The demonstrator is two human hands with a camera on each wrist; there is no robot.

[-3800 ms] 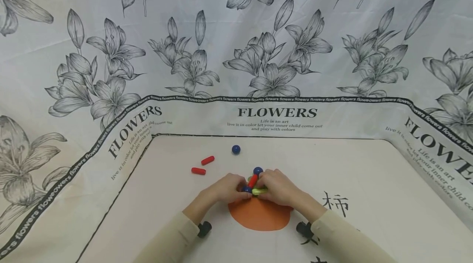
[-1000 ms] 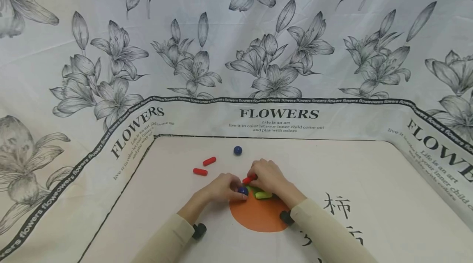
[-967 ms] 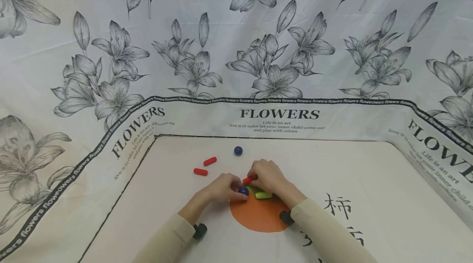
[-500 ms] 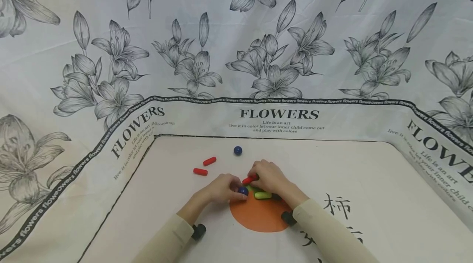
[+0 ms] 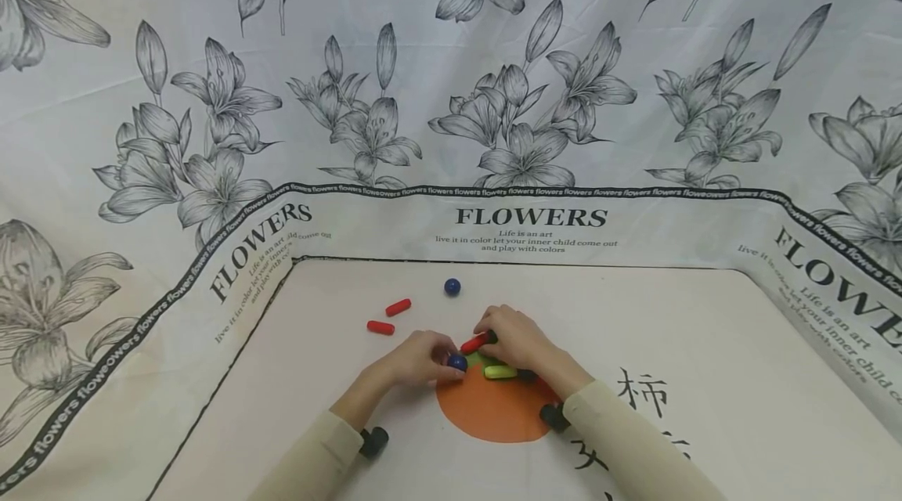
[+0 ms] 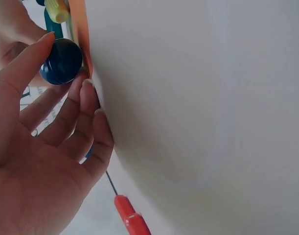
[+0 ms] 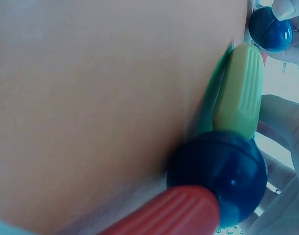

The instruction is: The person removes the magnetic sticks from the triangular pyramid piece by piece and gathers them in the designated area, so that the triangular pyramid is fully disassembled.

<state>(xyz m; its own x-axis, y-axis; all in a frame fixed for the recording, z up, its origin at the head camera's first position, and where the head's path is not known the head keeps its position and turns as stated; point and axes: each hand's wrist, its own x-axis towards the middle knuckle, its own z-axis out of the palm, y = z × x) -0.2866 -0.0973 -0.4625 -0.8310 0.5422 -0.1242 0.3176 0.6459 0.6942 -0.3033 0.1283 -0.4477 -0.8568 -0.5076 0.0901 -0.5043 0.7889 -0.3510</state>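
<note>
My left hand [image 5: 421,358] pinches a blue ball [image 5: 457,362] between thumb and fingertips; the left wrist view shows the ball [image 6: 61,61] at its thumb tip. To its right, my right hand [image 5: 516,335] grips a red magnetic rod [image 5: 474,343], with a dark ball [image 5: 491,337] at the rod's right end under the fingers. Whether this rod touches the left hand's ball is unclear. Below the right hand lies a yellow-green rod [image 5: 500,371]. In the right wrist view it meets a blue ball [image 7: 217,176], which also meets another red rod [image 7: 164,215].
Two loose red rods [image 5: 380,327] lie left of the hands, and a loose blue ball [image 5: 452,287] sits farther back. An orange printed shape [image 5: 493,411] with a green top is under the work. Dark cylinders [image 5: 374,441] are at both wrists.
Earlier, the red rod stood between two blue balls near both hands. The right hand has since moved back, gripping that rod. Lately, the left hand and its ball have shifted slightly left.
</note>
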